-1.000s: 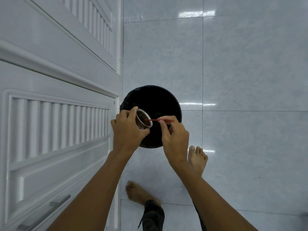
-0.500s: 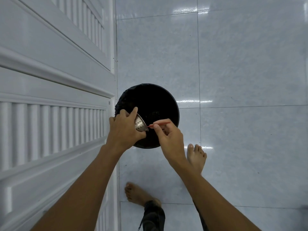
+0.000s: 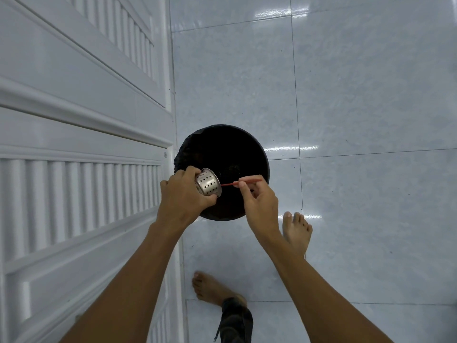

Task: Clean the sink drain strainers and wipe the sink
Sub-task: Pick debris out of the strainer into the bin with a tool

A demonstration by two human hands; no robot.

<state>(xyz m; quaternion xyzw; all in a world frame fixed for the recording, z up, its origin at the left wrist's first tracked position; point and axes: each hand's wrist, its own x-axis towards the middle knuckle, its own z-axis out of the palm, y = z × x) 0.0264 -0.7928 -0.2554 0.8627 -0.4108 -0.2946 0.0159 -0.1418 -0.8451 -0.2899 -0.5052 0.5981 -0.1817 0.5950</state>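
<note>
My left hand [image 3: 184,198] grips a steel sink strainer [image 3: 207,182], a small perforated metal cup. It is tipped so its holed outside faces the camera and its mouth faces away, over a black round bin [image 3: 223,149]. My right hand [image 3: 257,199] pinches a thin red stick [image 3: 243,182] whose tip points at the strainer's right side. Both hands hover above the bin's near half. The strainer's inside is hidden.
White louvred cabinet doors [image 3: 81,144] fill the left side, right beside the bin. Pale glossy floor tiles [image 3: 358,107] spread to the right. My bare feet [image 3: 296,229] stand just behind the bin on the tiles.
My left hand has turned the strainer over: its open mouth faced the camera before, now its perforated outside does. The red stick came out of the cup and sits beside it.
</note>
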